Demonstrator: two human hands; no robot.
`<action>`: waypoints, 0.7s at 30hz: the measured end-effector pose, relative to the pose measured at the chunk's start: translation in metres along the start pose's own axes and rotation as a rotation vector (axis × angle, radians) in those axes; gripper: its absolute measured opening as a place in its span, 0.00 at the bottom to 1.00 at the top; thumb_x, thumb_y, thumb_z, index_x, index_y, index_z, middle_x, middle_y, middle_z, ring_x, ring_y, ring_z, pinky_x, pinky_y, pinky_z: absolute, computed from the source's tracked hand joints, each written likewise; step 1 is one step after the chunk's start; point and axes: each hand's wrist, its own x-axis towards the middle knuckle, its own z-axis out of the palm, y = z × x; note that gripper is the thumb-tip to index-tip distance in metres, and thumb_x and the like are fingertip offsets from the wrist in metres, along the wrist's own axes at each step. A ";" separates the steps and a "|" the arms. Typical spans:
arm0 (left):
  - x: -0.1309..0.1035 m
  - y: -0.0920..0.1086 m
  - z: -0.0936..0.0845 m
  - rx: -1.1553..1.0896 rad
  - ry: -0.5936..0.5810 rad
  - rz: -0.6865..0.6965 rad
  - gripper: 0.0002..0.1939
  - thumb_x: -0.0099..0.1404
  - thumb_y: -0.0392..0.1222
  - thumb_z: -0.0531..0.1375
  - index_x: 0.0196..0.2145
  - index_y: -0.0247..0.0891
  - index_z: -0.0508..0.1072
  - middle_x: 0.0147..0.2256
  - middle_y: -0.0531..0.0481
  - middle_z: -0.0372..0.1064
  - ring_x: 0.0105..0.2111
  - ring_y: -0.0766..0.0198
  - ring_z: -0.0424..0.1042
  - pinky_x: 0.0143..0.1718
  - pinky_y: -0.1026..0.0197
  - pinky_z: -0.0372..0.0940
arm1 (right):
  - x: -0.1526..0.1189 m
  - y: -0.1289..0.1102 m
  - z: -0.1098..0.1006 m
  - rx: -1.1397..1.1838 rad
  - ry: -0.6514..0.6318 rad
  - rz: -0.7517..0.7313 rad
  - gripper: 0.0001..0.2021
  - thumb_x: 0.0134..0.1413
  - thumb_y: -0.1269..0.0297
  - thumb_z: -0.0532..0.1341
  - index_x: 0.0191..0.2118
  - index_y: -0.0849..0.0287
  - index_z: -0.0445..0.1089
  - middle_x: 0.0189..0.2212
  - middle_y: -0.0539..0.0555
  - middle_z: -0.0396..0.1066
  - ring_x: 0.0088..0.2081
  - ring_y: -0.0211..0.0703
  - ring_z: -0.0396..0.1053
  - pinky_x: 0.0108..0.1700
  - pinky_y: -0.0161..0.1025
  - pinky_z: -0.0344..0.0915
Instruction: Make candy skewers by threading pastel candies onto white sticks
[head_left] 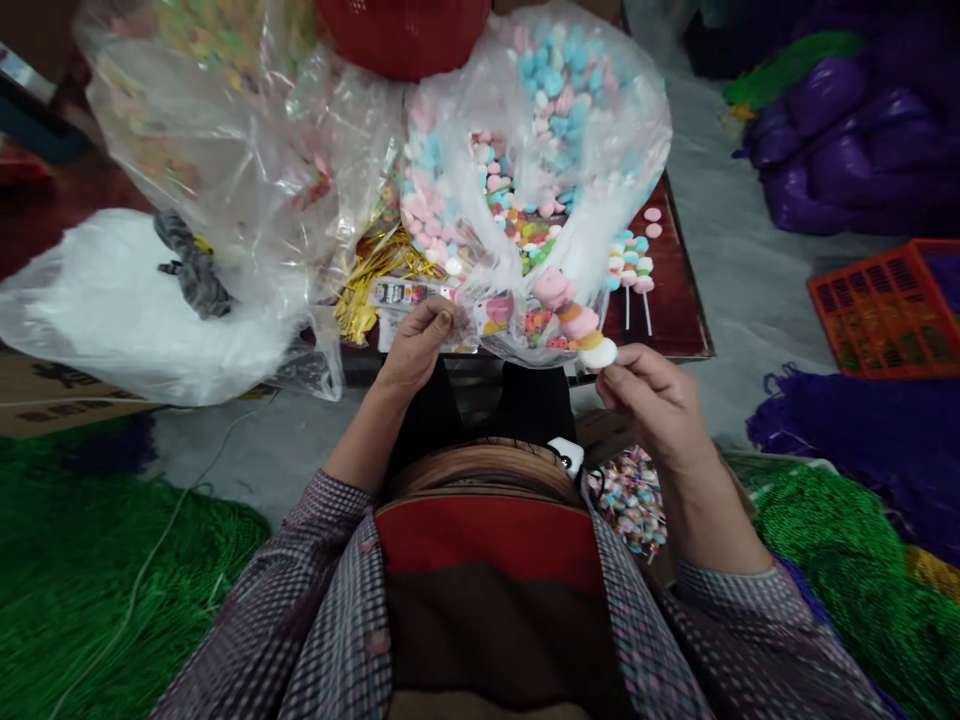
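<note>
In the head view, my left hand (416,345) pinches the edge of a small clear printed bag (491,313) at the table's front edge. To its right, my right hand (660,400) grips the lower end of a candy skewer (579,323) between thumb and fingers. Pink and white marshmallows alternate with orange pieces on it, and it tilts up to the left, over the bag's right end. Whether its tip is inside the small bag I cannot tell. Behind both hands lies a large open plastic bag (637,110) of pink, blue and white marshmallows and colourful gummies.
Candy skewers (630,265) on white sticks lie at the dark table's (686,300) right. Gold twist ties (367,285), a white-filled bag (112,300) and a bulky clear bag (217,120) are leftward. A red basin (409,35) stands behind; an orange crate (892,310) sits right.
</note>
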 end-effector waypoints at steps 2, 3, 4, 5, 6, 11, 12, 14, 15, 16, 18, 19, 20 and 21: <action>0.000 0.000 -0.001 0.003 -0.020 0.012 0.21 0.56 0.62 0.71 0.26 0.41 0.74 0.24 0.55 0.62 0.26 0.69 0.61 0.31 0.62 0.59 | 0.000 -0.001 -0.002 -0.043 -0.010 -0.012 0.11 0.59 0.53 0.64 0.33 0.55 0.71 0.19 0.44 0.63 0.21 0.33 0.56 0.25 0.35 0.53; 0.001 0.000 -0.001 0.004 -0.026 0.017 0.21 0.56 0.61 0.71 0.26 0.42 0.74 0.24 0.55 0.62 0.26 0.69 0.61 0.31 0.62 0.59 | 0.000 -0.003 -0.003 -0.065 -0.018 -0.017 0.10 0.59 0.55 0.64 0.33 0.55 0.71 0.19 0.44 0.63 0.21 0.33 0.56 0.25 0.35 0.54; 0.001 -0.001 -0.002 0.004 -0.030 0.019 0.20 0.56 0.61 0.71 0.27 0.42 0.74 0.25 0.55 0.62 0.27 0.69 0.61 0.31 0.62 0.59 | 0.002 -0.004 -0.003 -0.090 -0.029 -0.022 0.09 0.59 0.56 0.64 0.32 0.56 0.71 0.20 0.44 0.63 0.21 0.33 0.57 0.26 0.35 0.54; 0.001 -0.001 -0.002 0.002 -0.031 0.017 0.20 0.56 0.60 0.72 0.26 0.42 0.75 0.25 0.55 0.63 0.27 0.69 0.61 0.31 0.62 0.58 | 0.003 -0.006 -0.004 -0.116 -0.041 -0.028 0.09 0.59 0.58 0.63 0.31 0.56 0.71 0.20 0.44 0.63 0.22 0.33 0.57 0.26 0.34 0.55; 0.001 -0.001 -0.002 -0.002 -0.030 0.014 0.20 0.55 0.60 0.72 0.26 0.42 0.75 0.25 0.55 0.63 0.27 0.69 0.61 0.31 0.62 0.58 | 0.004 -0.008 -0.004 -0.143 -0.053 -0.035 0.09 0.58 0.59 0.63 0.30 0.56 0.70 0.20 0.45 0.64 0.22 0.33 0.58 0.27 0.34 0.55; 0.001 -0.001 -0.002 0.001 -0.002 0.003 0.20 0.53 0.61 0.73 0.26 0.43 0.75 0.25 0.55 0.64 0.29 0.68 0.62 0.33 0.62 0.60 | 0.007 -0.009 -0.009 -0.237 -0.089 -0.051 0.08 0.58 0.60 0.62 0.29 0.56 0.70 0.20 0.45 0.64 0.22 0.33 0.59 0.28 0.34 0.57; 0.001 -0.001 -0.002 0.007 -0.002 0.005 0.21 0.53 0.62 0.72 0.26 0.43 0.75 0.26 0.54 0.64 0.28 0.68 0.62 0.33 0.62 0.60 | 0.007 -0.008 -0.011 -0.249 -0.092 -0.050 0.08 0.58 0.60 0.62 0.29 0.56 0.70 0.20 0.45 0.65 0.22 0.33 0.59 0.28 0.34 0.57; 0.002 -0.002 -0.003 0.023 -0.029 0.010 0.20 0.55 0.62 0.71 0.27 0.43 0.75 0.26 0.54 0.65 0.28 0.67 0.62 0.34 0.61 0.61 | 0.008 -0.005 -0.015 -0.274 -0.100 -0.046 0.09 0.58 0.60 0.63 0.29 0.56 0.71 0.20 0.45 0.65 0.23 0.33 0.60 0.28 0.34 0.58; 0.002 -0.002 -0.005 0.036 -0.055 0.017 0.20 0.57 0.62 0.70 0.27 0.43 0.75 0.26 0.54 0.66 0.28 0.67 0.63 0.34 0.61 0.61 | 0.008 -0.004 -0.018 -0.293 -0.109 -0.045 0.09 0.58 0.59 0.63 0.29 0.56 0.72 0.20 0.45 0.66 0.23 0.33 0.61 0.28 0.34 0.58; 0.002 -0.002 -0.007 0.056 -0.088 0.028 0.19 0.59 0.61 0.69 0.28 0.42 0.76 0.27 0.53 0.66 0.28 0.67 0.64 0.35 0.60 0.62 | 0.009 -0.003 -0.021 -0.317 -0.120 -0.044 0.09 0.58 0.59 0.63 0.29 0.57 0.73 0.20 0.45 0.67 0.23 0.33 0.62 0.28 0.34 0.58; 0.004 0.000 -0.013 0.118 -0.173 0.049 0.17 0.63 0.58 0.67 0.29 0.42 0.76 0.28 0.52 0.68 0.30 0.66 0.66 0.38 0.59 0.63 | 0.010 -0.002 -0.027 -0.367 -0.128 -0.054 0.09 0.59 0.59 0.64 0.31 0.56 0.75 0.20 0.46 0.69 0.23 0.34 0.64 0.28 0.34 0.60; 0.005 0.002 -0.016 0.164 -0.216 0.057 0.17 0.64 0.57 0.66 0.29 0.42 0.76 0.28 0.51 0.69 0.32 0.65 0.67 0.39 0.59 0.63 | 0.011 -0.002 -0.030 -0.387 -0.121 -0.070 0.08 0.59 0.59 0.64 0.32 0.56 0.77 0.21 0.46 0.70 0.23 0.34 0.65 0.28 0.34 0.61; 0.006 0.005 -0.019 0.221 -0.252 0.063 0.16 0.65 0.57 0.65 0.30 0.41 0.76 0.29 0.51 0.69 0.33 0.64 0.68 0.41 0.58 0.64 | 0.012 -0.002 -0.033 -0.405 -0.108 -0.094 0.08 0.58 0.59 0.65 0.33 0.55 0.78 0.22 0.47 0.72 0.24 0.35 0.67 0.29 0.34 0.62; 0.007 0.008 -0.021 0.283 -0.282 0.067 0.16 0.66 0.56 0.65 0.30 0.41 0.76 0.30 0.50 0.70 0.34 0.63 0.69 0.42 0.57 0.64 | 0.014 -0.002 -0.035 -0.421 -0.090 -0.125 0.07 0.58 0.59 0.65 0.34 0.54 0.79 0.24 0.48 0.75 0.25 0.36 0.69 0.30 0.34 0.64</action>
